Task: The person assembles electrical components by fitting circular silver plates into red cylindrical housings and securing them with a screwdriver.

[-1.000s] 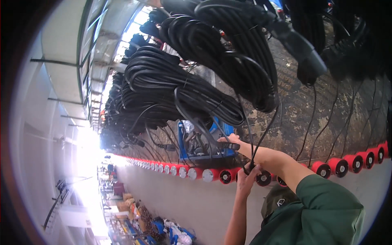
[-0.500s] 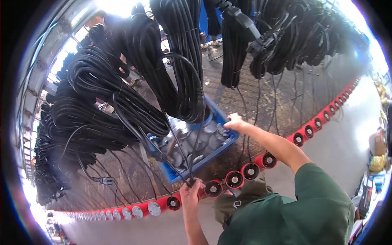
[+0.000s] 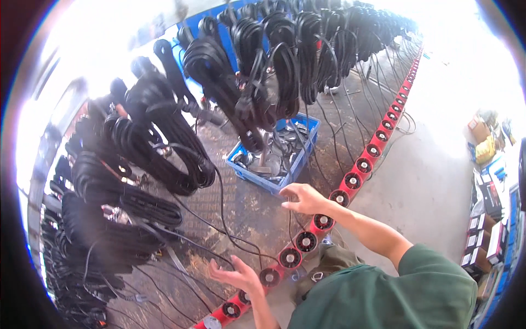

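Note:
My left hand (image 3: 239, 277) hovers over the near edge of the workbench, fingers spread and holding nothing, beside thin black cords (image 3: 222, 211) that run down to the row of red round housings (image 3: 290, 257). My right hand (image 3: 304, 199) is just off the near corner of a blue crate (image 3: 253, 177). Its fingers are curved and apart, with nothing visible in them. Loose grey and silvery round pieces (image 3: 273, 164) fill the crate. The housings line the bench edge, most showing black slotted faces with pale centres.
Thick coiled black power cords (image 3: 156, 156) hang in a long row above the workbench (image 3: 216, 233). A loose plug (image 3: 137, 298) lies low at the left. Boxes (image 3: 478, 247) stand along the far right, beyond the pale floor (image 3: 422, 181).
My left hand has let go of the dark cord it pinched at the bench edge and opened. My right hand has come off the crate's rim. The whole view has shifted.

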A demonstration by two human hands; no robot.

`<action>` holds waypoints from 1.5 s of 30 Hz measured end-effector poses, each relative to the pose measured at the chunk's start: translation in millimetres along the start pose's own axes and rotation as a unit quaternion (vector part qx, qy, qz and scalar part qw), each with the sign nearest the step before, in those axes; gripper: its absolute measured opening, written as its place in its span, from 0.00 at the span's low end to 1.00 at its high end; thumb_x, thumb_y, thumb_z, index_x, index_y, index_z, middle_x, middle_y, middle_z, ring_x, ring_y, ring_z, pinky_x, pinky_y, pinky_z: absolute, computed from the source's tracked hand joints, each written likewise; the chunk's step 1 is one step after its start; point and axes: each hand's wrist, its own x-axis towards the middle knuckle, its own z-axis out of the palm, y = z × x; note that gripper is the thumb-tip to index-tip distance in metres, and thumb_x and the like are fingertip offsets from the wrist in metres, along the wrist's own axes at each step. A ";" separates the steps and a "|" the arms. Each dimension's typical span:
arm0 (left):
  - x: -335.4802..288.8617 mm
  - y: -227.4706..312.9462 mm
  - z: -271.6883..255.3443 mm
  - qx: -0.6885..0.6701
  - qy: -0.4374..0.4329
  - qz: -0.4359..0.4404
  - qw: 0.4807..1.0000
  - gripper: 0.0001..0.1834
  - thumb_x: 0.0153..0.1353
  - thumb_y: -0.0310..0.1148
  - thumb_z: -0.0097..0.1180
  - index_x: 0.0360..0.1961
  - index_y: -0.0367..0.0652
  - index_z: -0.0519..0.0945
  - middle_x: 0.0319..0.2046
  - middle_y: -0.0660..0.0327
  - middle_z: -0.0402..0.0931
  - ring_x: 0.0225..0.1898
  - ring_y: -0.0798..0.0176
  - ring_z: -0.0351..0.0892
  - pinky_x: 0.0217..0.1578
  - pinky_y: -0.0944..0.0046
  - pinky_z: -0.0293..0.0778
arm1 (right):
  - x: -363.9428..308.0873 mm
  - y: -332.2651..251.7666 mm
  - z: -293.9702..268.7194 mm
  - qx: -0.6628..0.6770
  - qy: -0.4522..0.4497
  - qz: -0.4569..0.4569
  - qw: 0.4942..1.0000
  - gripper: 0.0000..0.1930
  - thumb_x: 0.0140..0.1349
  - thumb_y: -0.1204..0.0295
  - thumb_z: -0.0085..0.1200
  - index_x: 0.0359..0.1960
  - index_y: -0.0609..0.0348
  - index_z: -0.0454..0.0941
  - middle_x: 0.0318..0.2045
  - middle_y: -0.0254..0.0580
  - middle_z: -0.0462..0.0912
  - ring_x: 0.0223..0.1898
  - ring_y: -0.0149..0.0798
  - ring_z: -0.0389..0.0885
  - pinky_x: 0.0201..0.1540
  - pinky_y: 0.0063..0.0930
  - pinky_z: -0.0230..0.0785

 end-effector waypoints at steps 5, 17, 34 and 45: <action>-27.6 78.8 57.5 -0.130 -0.154 0.165 0.966 0.14 0.64 0.28 0.65 0.50 0.37 0.80 0.47 0.49 0.79 0.52 0.41 0.77 0.59 0.43 0.71 | 23.4 85.0 -86.9 -0.030 0.222 0.167 0.960 0.14 0.66 0.69 0.64 0.50 0.61 0.87 0.46 0.52 0.92 0.50 0.49 0.92 0.56 0.41 0.83; -3.5 168.0 368.2 0.093 -0.466 0.091 0.875 0.45 0.59 0.29 0.61 0.77 0.34 0.58 0.67 0.39 0.71 0.53 0.32 0.86 0.53 0.41 0.84 | 196.8 262.0 -192.4 -0.266 0.169 0.222 0.923 0.39 0.64 0.61 0.60 0.72 0.70 0.60 0.70 0.66 0.66 0.71 0.66 0.70 0.74 0.56 0.67; -52.1 156.6 193.3 0.174 -0.443 -0.001 0.880 0.41 0.67 0.41 0.66 0.75 0.33 0.63 0.69 0.36 0.71 0.61 0.38 0.82 0.56 0.46 0.82 | 118.2 218.2 -174.7 -0.057 -0.133 0.101 0.984 0.18 0.68 0.61 0.64 0.46 0.66 0.88 0.40 0.57 0.92 0.43 0.48 0.93 0.49 0.40 0.82; -49.5 29.7 84.3 0.243 -0.400 -0.005 0.883 0.47 0.62 0.53 0.72 0.71 0.29 0.70 0.68 0.26 0.65 0.69 0.24 0.66 0.71 0.37 0.63 | 48.8 68.6 -68.3 -0.242 -0.038 -0.237 0.940 0.12 0.63 0.66 0.62 0.45 0.55 0.84 0.38 0.45 0.86 0.45 0.53 0.87 0.51 0.50 0.76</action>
